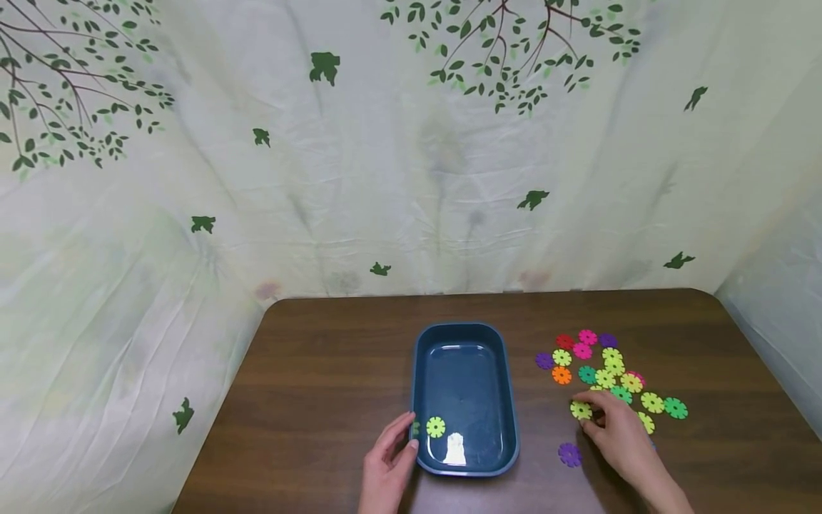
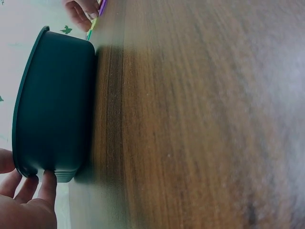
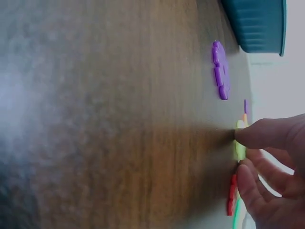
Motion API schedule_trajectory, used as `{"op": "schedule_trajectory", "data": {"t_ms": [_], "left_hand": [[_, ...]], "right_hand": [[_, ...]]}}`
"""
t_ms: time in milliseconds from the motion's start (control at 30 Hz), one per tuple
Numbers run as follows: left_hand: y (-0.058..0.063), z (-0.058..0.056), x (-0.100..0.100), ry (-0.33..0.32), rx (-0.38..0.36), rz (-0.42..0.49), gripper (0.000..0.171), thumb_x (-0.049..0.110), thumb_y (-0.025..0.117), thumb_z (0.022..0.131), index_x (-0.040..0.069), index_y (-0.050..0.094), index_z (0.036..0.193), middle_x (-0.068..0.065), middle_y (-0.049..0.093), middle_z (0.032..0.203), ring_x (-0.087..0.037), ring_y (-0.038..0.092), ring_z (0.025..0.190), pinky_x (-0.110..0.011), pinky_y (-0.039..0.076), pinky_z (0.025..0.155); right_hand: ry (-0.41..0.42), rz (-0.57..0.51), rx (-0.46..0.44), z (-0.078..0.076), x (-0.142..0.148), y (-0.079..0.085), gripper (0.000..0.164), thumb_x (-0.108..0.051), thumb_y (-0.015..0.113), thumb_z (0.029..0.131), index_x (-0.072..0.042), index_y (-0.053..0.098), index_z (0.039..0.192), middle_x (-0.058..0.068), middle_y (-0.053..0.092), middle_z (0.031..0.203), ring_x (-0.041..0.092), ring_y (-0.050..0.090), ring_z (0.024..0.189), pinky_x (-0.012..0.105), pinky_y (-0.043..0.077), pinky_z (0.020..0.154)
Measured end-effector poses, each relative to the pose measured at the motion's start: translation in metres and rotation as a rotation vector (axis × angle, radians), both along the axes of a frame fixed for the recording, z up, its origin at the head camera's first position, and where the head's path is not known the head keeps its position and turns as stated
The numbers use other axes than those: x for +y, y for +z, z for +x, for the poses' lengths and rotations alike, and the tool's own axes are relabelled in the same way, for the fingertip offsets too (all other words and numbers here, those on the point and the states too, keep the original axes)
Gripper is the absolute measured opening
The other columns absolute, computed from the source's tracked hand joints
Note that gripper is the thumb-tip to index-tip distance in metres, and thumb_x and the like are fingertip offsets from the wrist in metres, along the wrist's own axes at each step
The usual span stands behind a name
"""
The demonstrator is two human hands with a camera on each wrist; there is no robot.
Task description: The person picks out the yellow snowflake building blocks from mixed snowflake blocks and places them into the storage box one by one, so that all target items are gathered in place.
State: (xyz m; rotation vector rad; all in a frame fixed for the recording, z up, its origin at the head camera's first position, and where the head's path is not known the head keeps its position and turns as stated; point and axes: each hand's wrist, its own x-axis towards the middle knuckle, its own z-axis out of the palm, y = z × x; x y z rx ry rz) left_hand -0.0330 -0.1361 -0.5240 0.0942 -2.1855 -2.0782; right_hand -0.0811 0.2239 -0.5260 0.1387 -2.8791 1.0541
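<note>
My left hand [image 1: 387, 464] holds the left rim of a blue rectangular tray [image 1: 464, 471] near its front corner. In the left wrist view its fingers [image 2: 47, 188] lie against the tray's dark outer wall [image 2: 57, 105]. A yellow-green flower-shaped disc [image 1: 436, 427] lies inside the tray. On the right, my right hand [image 1: 619, 435] pinches another yellow-green flower disc [image 1: 581, 410] between thumb and fingers, close over the table. The right wrist view shows this held disc [image 3: 239, 149] edge-on. A purple flower disc [image 1: 569, 455] lies in front of the right hand.
Several flower discs in purple, red, pink, orange [image 1: 561, 375], green [image 1: 676, 407] and yellow-green [image 1: 652, 402] lie scattered around and beyond the right hand, some overlapping. The brown wooden table [image 1: 321, 371] ends at a leaf-patterned cloth [image 1: 411, 178] behind.
</note>
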Motion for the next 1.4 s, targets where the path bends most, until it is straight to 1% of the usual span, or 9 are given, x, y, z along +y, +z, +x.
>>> {"op": "schedule_trajectory", "data": {"t_ms": [67,200,400,567,767,900,1000,1167,1400], "left_hand": [[-0.001,0.000,0.000,-0.003,0.009,0.001,0.039,-0.006,0.066,0.089,-0.003,0.062,0.128,-0.021,0.055,0.133,-0.032,0.056,0.120,-0.022,0.049,0.093],[0.000,0.000,0.000,-0.004,-0.001,0.002,0.039,-0.007,0.065,0.089,-0.003,0.062,0.128,-0.021,0.055,0.134,-0.033,0.055,0.121,-0.022,0.049,0.093],[0.002,0.000,0.000,-0.009,-0.017,0.012,0.039,-0.007,0.064,0.090,-0.002,0.061,0.128,-0.020,0.054,0.135,-0.034,0.053,0.123,-0.022,0.048,0.094],[0.003,0.000,0.000,-0.010,-0.029,0.020,0.039,-0.005,0.064,0.091,-0.001,0.062,0.129,-0.019,0.054,0.136,-0.033,0.053,0.124,-0.022,0.048,0.094],[0.003,0.000,0.000,-0.012,-0.026,0.024,0.039,-0.005,0.064,0.090,-0.001,0.061,0.129,-0.020,0.054,0.136,-0.034,0.052,0.124,-0.022,0.048,0.095],[0.003,0.000,0.000,-0.014,-0.014,0.031,0.039,-0.007,0.064,0.090,-0.003,0.061,0.128,-0.021,0.054,0.135,-0.036,0.052,0.123,-0.022,0.048,0.095],[0.004,0.001,0.000,-0.014,-0.017,0.031,0.039,-0.008,0.064,0.089,-0.004,0.061,0.128,-0.021,0.054,0.135,-0.036,0.052,0.123,-0.022,0.048,0.095],[0.004,0.001,0.000,-0.013,-0.033,0.023,0.039,-0.007,0.064,0.090,-0.002,0.061,0.128,-0.019,0.054,0.135,-0.035,0.052,0.124,-0.022,0.048,0.095],[0.003,0.001,0.000,-0.015,-0.039,0.015,0.038,-0.005,0.064,0.091,0.000,0.062,0.129,-0.019,0.053,0.137,-0.033,0.052,0.124,-0.024,0.047,0.096]], "right_hand": [[0.000,0.005,-0.013,0.000,0.000,0.001,0.039,0.007,0.076,0.076,-0.008,0.069,0.112,0.009,0.064,0.111,0.019,0.061,0.085,0.032,0.052,0.066],[-0.008,0.001,-0.020,0.000,-0.001,0.002,0.040,0.007,0.077,0.076,-0.008,0.069,0.112,0.008,0.063,0.109,0.017,0.060,0.082,0.030,0.052,0.064],[-0.023,-0.017,0.005,0.002,-0.004,0.002,0.035,0.005,0.080,0.075,-0.007,0.071,0.106,0.002,0.061,0.097,0.012,0.058,0.077,0.025,0.053,0.063],[-0.043,-0.026,0.031,0.004,-0.006,0.002,0.029,0.004,0.079,0.076,-0.010,0.071,0.101,-0.002,0.059,0.091,0.009,0.057,0.075,0.024,0.052,0.063],[-0.058,-0.042,0.031,0.005,-0.010,0.004,0.027,0.006,0.075,0.078,-0.012,0.071,0.098,-0.001,0.061,0.090,0.012,0.057,0.077,0.024,0.052,0.063],[-0.068,-0.064,0.044,0.005,-0.014,0.004,0.026,0.007,0.073,0.079,-0.011,0.070,0.099,-0.001,0.061,0.088,0.010,0.056,0.077,0.023,0.051,0.063],[-0.080,-0.087,0.072,0.006,-0.018,0.002,0.025,0.007,0.072,0.080,-0.010,0.071,0.099,-0.001,0.062,0.087,0.008,0.056,0.076,0.023,0.051,0.063],[-0.104,-0.129,0.107,0.007,-0.026,0.002,0.026,0.007,0.072,0.081,-0.009,0.072,0.101,0.000,0.064,0.090,0.007,0.057,0.077,0.021,0.052,0.064],[-0.119,-0.182,0.135,0.006,-0.035,0.007,0.027,0.008,0.074,0.081,-0.012,0.072,0.099,-0.001,0.066,0.092,0.008,0.060,0.079,0.021,0.054,0.067]]}}
